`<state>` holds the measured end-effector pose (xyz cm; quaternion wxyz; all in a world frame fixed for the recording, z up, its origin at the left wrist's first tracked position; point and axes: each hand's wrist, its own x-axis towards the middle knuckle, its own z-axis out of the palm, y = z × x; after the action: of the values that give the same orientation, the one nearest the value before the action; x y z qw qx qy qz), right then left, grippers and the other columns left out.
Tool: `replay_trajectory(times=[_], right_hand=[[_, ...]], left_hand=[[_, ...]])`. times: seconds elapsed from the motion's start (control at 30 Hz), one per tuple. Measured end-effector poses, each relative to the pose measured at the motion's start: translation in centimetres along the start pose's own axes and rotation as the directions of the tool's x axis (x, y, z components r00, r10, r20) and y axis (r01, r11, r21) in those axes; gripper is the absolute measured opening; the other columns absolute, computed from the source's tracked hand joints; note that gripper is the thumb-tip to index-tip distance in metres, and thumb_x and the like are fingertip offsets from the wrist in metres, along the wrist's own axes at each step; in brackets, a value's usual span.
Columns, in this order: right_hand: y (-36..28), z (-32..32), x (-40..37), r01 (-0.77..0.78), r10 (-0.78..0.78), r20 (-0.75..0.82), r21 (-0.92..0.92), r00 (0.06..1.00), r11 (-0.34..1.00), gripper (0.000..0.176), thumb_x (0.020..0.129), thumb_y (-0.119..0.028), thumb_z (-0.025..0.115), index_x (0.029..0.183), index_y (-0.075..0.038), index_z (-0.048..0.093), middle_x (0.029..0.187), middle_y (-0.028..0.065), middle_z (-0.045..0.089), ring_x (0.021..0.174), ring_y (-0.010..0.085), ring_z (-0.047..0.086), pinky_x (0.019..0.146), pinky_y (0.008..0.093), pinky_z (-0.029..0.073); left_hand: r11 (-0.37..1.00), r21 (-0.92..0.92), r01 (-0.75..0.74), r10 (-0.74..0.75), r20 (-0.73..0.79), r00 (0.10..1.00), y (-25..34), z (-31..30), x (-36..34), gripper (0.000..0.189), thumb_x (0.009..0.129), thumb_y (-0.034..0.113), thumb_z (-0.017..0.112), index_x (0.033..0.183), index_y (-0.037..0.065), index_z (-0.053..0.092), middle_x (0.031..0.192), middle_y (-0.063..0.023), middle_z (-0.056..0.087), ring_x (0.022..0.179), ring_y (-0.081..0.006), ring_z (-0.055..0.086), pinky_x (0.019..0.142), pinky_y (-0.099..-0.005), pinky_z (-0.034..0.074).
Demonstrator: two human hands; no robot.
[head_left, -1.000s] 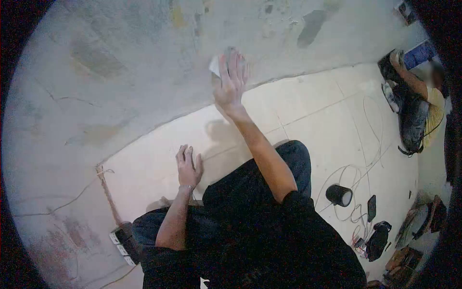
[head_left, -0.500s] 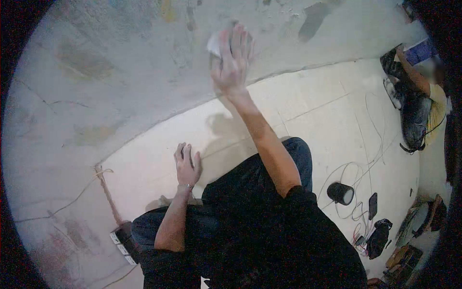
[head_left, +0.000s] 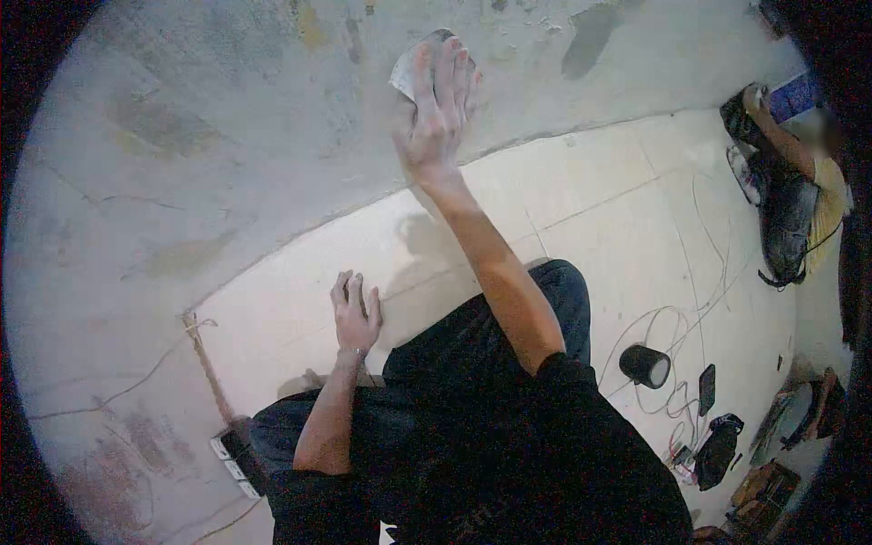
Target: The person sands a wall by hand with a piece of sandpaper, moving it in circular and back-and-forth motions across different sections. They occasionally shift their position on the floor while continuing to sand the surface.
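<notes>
My right hand (head_left: 436,113) is stretched up and pressed flat against a rough grey wall (head_left: 227,127), holding a small pale sheet, likely sandpaper (head_left: 405,68), under the fingers. Only the sheet's left edge and top show past the hand. My left hand (head_left: 356,316) rests palm down on the pale tiled floor (head_left: 581,209), fingers spread, holding nothing. I am crouched close to the wall in dark clothes.
A black tape roll (head_left: 645,365), looping cables (head_left: 677,327), a dark phone (head_left: 707,390) and a bag (head_left: 718,447) lie on the floor at right. A white power strip (head_left: 232,463) sits by the wall at lower left. Another person (head_left: 799,191) sits at far right.
My right hand has slid the sheet upward along the wall. My left hand has stayed planted on the floor.
</notes>
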<state>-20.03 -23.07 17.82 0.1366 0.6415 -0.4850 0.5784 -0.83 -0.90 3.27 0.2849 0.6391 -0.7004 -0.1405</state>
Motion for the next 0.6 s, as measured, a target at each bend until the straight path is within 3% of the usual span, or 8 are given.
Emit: replay_trajectory(times=[0.03, 0.13, 0.23, 0.33, 0.43, 0.53, 0.6], right_hand=[[-0.5, -0.2, 0.3, -0.026, 0.026, -0.003, 0.047, 1.000, 0.999, 0.055, 0.090, -0.019, 0.055, 0.143, -0.008, 0.046, 0.153, 0.0215, 0.032, 0.143, 0.0390, 0.026, 0.115, 0.0560, 0.015], [1.1, 1.1, -5.0, -0.053, 0.059, 0.083, -0.075, 0.995, 0.996, 0.075, 0.077, -0.018, 0.065, 0.147, -0.011, 0.039, 0.154, 0.0193, 0.032, 0.142, 0.0369, 0.030, 0.114, 0.0566, 0.021], [1.9, 1.6, -6.4, 0.065, -0.057, 0.094, -0.081, 0.994, 0.995, 0.077, 0.077, -0.019, 0.065, 0.148, -0.011, 0.037, 0.153, 0.0203, 0.033, 0.141, 0.0374, 0.032, 0.114, 0.0563, 0.021], [-0.6, 1.0, -1.5, 0.058, -0.058, 0.012, 0.000, 0.998, 0.998, 0.056, 0.090, -0.020, 0.056, 0.143, -0.008, 0.046, 0.153, 0.0221, 0.032, 0.145, 0.0380, 0.024, 0.115, 0.0567, 0.015], [-1.4, 0.2, 1.9, 0.083, -0.083, -0.012, -0.016, 0.996, 0.996, 0.055, 0.089, -0.023, 0.058, 0.141, -0.008, 0.048, 0.152, 0.0222, 0.034, 0.143, 0.0381, 0.027, 0.115, 0.0569, 0.016], [0.1, 1.8, -2.6, 0.084, -0.082, 0.039, -0.045, 0.996, 0.995, 0.059, 0.086, -0.024, 0.060, 0.142, -0.009, 0.048, 0.152, 0.0217, 0.034, 0.143, 0.0371, 0.028, 0.115, 0.0569, 0.016], [1.0, 2.1, -5.0, 0.189, -0.184, 0.069, -0.064, 0.980, 0.980, 0.061, 0.085, -0.023, 0.061, 0.142, -0.009, 0.047, 0.152, 0.0198, 0.035, 0.143, 0.0362, 0.028, 0.115, 0.0568, 0.016]], left_hand=[[1.000, -0.001, 0.000, 0.000, -0.002, 1.000, -0.2, 0.1, -0.1, 0.039, 0.091, 0.015, 0.061, 0.123, -0.004, 0.052, 0.131, -0.0282, 0.046, 0.126, -0.0448, 0.041, 0.104, -0.0500, 0.038], [1.000, -0.011, -0.005, 0.005, -0.011, 1.000, -0.4, 0.2, -0.3, 0.038, 0.092, 0.015, 0.060, 0.123, -0.004, 0.052, 0.131, -0.0276, 0.047, 0.126, -0.0444, 0.041, 0.104, -0.0498, 0.038], [1.000, -0.013, -0.007, 0.006, -0.018, 1.000, -0.3, 0.2, 0.0, 0.036, 0.092, 0.014, 0.059, 0.123, -0.004, 0.053, 0.132, -0.0262, 0.047, 0.126, -0.0443, 0.041, 0.104, -0.0495, 0.038], [1.000, -0.010, -0.002, 0.002, -0.023, 1.000, -0.2, 0.1, -0.3, 0.035, 0.091, 0.013, 0.058, 0.121, -0.005, 0.054, 0.130, -0.0267, 0.047, 0.124, -0.0450, 0.042, 0.103, -0.0501, 0.039], [1.000, -0.025, -0.016, 0.015, -0.039, 0.999, -0.3, 0.1, -0.2, 0.035, 0.091, 0.011, 0.057, 0.122, -0.005, 0.055, 0.129, -0.0272, 0.047, 0.123, -0.0455, 0.043, 0.102, -0.0506, 0.040], [0.999, -0.042, -0.032, 0.030, -0.057, 0.998, -0.1, 0.2, 0.0, 0.035, 0.091, 0.010, 0.056, 0.122, -0.006, 0.055, 0.129, -0.0275, 0.047, 0.123, -0.0458, 0.043, 0.101, -0.0507, 0.040], [0.999, -0.032, -0.025, 0.023, -0.049, 0.999, -0.1, 0.1, -0.1, 0.035, 0.091, 0.009, 0.055, 0.122, -0.006, 0.055, 0.130, -0.0278, 0.047, 0.123, -0.0459, 0.043, 0.101, -0.0508, 0.040]])
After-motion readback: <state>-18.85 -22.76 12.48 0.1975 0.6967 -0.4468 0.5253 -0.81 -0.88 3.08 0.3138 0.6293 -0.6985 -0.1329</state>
